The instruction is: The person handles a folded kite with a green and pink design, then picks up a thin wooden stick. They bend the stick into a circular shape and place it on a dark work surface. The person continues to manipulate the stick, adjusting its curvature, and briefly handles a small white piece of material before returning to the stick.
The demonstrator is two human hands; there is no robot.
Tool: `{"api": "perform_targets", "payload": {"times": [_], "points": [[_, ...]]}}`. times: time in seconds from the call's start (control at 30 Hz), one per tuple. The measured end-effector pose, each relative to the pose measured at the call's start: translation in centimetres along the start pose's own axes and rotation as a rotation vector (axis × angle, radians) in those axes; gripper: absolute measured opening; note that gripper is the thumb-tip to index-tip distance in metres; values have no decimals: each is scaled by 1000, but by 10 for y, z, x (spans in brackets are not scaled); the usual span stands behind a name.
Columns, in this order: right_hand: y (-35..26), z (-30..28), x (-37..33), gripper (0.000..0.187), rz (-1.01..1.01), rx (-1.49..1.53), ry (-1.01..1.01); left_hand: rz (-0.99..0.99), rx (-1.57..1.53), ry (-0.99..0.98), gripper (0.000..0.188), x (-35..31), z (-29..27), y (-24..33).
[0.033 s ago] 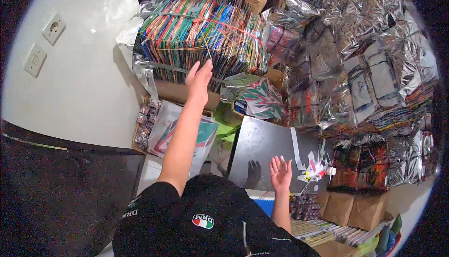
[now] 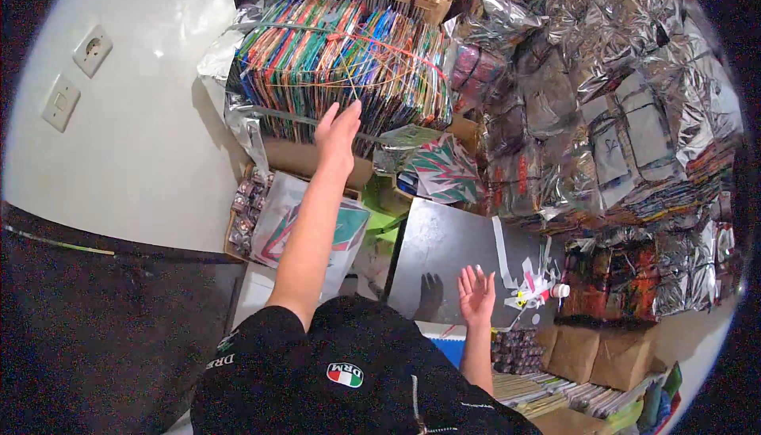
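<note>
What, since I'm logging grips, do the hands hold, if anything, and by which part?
Nothing is held. The left hand is open by the bundle, contact unclear; the right hand is open and empty near the dark surface.

Cam's head-worn, L of the pair, fisheye, aimed down over the wearer's black shirt [image 2: 285,372], L hand [image 2: 338,135] + R hand [image 2: 476,296] pretty close, wall [image 2: 143,165] bowing twd the rim. Dark lower L's too grainy to call imo.
</note>
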State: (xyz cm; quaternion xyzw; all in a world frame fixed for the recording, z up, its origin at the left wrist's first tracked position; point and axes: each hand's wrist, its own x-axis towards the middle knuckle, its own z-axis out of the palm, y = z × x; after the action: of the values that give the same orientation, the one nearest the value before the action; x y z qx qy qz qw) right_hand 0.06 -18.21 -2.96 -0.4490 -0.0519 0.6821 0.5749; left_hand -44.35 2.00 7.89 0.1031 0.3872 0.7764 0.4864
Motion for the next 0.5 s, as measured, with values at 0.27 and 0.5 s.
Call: {"api": "perform_targets", "payload": {"times": [0.27,0.5], "points": [[-9,-5,-11,51,-37,45,13,97,-25,98,88,12,18,3],[-11,-19,-4,51,-33,63,6,171,-6,122,84,-11,19,6]]}}
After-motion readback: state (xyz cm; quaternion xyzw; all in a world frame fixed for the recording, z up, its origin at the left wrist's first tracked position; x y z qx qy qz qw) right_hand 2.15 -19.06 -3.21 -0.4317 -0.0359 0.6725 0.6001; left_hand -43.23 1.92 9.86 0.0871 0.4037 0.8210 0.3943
